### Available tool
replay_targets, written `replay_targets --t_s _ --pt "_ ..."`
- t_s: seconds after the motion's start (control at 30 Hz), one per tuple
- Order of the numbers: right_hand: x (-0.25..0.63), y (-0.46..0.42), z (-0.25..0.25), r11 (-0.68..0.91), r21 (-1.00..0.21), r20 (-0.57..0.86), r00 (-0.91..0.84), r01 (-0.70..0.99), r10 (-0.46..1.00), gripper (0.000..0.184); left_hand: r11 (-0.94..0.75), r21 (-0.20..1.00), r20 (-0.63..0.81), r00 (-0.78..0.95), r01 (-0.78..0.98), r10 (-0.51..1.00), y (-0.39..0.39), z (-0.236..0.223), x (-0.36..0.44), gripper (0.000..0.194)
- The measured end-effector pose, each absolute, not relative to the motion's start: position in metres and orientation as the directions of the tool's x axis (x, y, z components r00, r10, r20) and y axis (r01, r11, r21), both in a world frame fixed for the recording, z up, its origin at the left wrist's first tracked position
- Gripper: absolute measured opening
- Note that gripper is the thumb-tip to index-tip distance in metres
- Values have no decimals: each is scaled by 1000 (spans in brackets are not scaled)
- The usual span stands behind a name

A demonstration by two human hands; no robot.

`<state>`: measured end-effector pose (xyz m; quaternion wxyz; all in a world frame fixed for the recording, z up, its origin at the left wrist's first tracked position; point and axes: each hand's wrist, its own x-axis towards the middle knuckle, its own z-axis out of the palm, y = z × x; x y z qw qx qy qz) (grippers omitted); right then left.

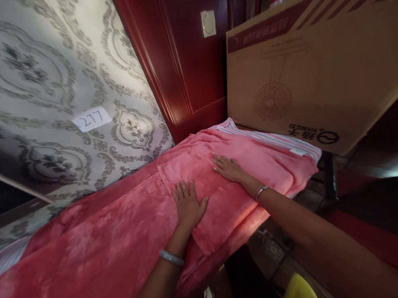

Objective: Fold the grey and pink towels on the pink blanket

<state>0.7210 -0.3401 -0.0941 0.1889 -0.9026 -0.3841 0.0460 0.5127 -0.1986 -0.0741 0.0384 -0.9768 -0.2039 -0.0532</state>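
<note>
The open left grip [188,205] and open right grip [228,167] rest palms-down on the pink fleece blanket [106,229] across the frame's centre, their spread fingers pressing its folded layer [215,210] flat.

The pink blanket [116,224] is a soft, plush fleece with a matt, slightly mottled pile, while its striped edging [268,138] looks like flatter woven cloth. The box [301,72] is matt brown cardboard with smooth printed panels. The door [187,56] is wood under a glossy red lacquer, and the pale wallpaper [49,85] beside it has a raised pattern with a soft sheen and carries a matt paper label [92,119]. A smooth silvery bangle [171,257] circles the left wrist [175,243], and a thin polished metal bracelet [261,191] circles the right wrist [250,184]
</note>
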Motion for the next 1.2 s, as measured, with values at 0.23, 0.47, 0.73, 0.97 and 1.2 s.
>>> replay_targets --t_s 0.23,0.47,0.73,0.97,1.2 --pt "720 -343 -83 -633 -411 16 700 656 714 65 -917 -55 141 912 396 385 -197 -76 517 85" --pt "702 -370 -53 -668 -405 -20 725 624 689 67 -942 30 8 942 335 336 -212 -38 499 78" --pt "647 -408 -69 -710 -262 -32 729 654 684 65 -996 46 -30 996 81 80 -256 -52 444 75" --pt "646 -409 -83 -715 -247 5 738 654 674 62 -996 5 -26 995 92 92 -259 -63 438 75" --pt "649 -408 -101 -694 -198 55 715 692 697 61 -993 86 49 996 76 81 -258 -70 429 77"
